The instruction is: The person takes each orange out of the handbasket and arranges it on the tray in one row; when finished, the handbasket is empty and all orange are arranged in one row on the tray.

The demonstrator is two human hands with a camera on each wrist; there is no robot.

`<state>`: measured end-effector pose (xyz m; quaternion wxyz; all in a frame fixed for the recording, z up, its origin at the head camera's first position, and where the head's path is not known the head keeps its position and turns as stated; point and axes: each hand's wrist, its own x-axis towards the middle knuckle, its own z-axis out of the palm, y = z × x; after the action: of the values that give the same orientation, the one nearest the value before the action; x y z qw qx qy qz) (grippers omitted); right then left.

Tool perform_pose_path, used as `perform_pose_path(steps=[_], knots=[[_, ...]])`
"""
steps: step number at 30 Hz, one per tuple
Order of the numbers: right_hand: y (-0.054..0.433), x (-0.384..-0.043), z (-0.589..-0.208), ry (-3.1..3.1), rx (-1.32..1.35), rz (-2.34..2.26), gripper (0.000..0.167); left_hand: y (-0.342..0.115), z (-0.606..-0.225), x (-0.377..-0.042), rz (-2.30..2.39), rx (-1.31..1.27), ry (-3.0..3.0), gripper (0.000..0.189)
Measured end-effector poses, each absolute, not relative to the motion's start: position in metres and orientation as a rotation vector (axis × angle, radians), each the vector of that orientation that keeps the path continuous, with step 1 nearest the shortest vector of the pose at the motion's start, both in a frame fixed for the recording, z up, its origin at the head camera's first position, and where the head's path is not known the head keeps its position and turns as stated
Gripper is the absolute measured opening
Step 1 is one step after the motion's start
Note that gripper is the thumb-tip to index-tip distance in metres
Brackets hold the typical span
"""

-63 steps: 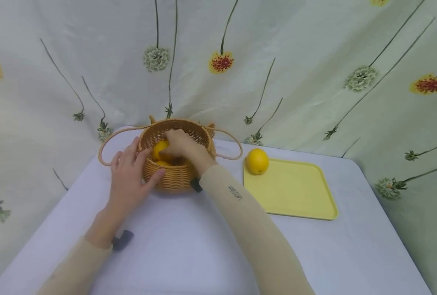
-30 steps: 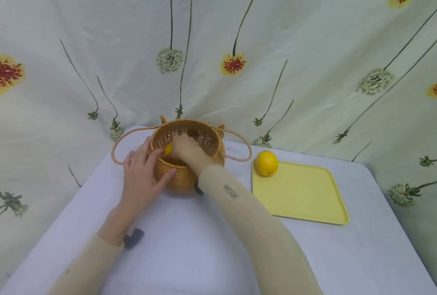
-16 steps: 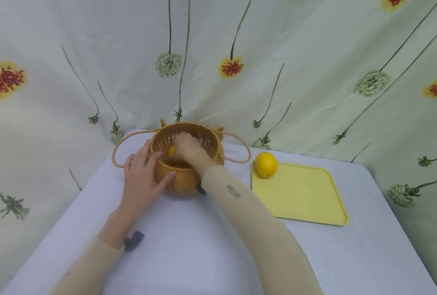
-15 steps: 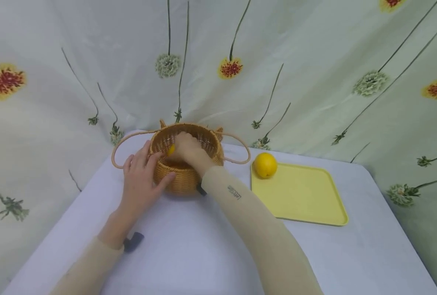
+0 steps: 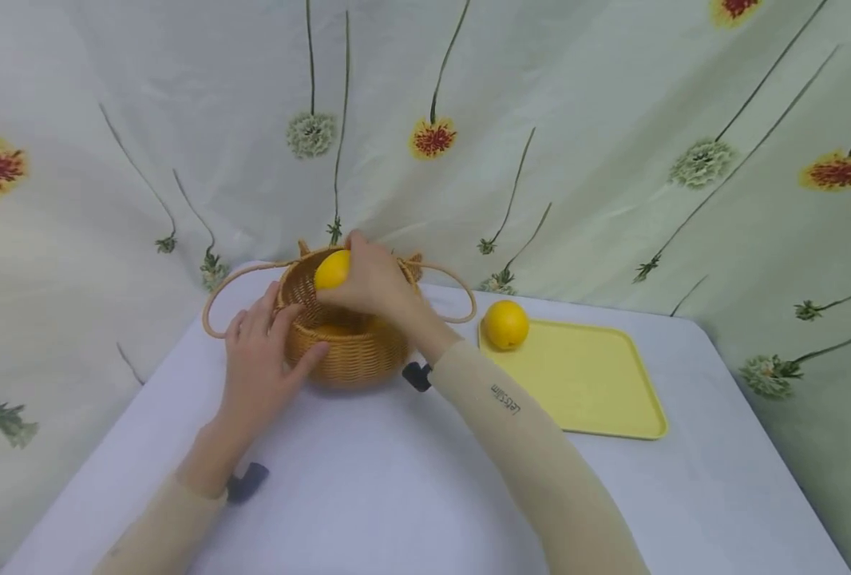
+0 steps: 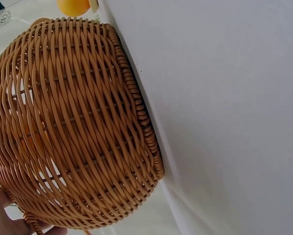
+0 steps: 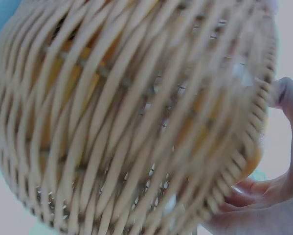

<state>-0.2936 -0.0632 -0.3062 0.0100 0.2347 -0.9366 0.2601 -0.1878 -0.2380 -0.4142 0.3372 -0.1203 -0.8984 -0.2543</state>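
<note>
One orange gripped by right fingers, left fingers spread against basket

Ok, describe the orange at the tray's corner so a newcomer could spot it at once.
On the white-covered table, find the yellow tray, right of the wicker basket. The orange sits at its far left corner. Unlike the held orange, gripped by the right hand at the basket's mouth, it lies in full view, untouched.

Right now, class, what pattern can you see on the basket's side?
The basket has a brown, woven wicker pattern, clearest in the left wrist view.
</note>
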Motion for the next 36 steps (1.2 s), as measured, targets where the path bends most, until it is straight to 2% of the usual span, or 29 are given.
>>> perform_pose_path(steps=[12,19,25,36], knots=[[0.022,-0.275,-0.314,-2.587,0.766,1.377,0.070,-0.236,-0.415,-0.191,-0.665,-0.324,-2.325,0.068],[0.061,-0.267,-0.337,-2.433,0.823,1.460,0.067,-0.237,-0.414,-0.188,-0.671,-0.332,-2.314,0.071],[0.077,-0.269,-0.340,-2.312,0.840,1.593,0.063,-0.239,-0.412,-0.190,-0.666,-0.326,-2.319,0.068],[0.106,-0.276,-0.348,-2.405,0.785,1.471,0.065,-0.239,-0.415,-0.191,-0.671,-0.330,-2.327,0.066]])
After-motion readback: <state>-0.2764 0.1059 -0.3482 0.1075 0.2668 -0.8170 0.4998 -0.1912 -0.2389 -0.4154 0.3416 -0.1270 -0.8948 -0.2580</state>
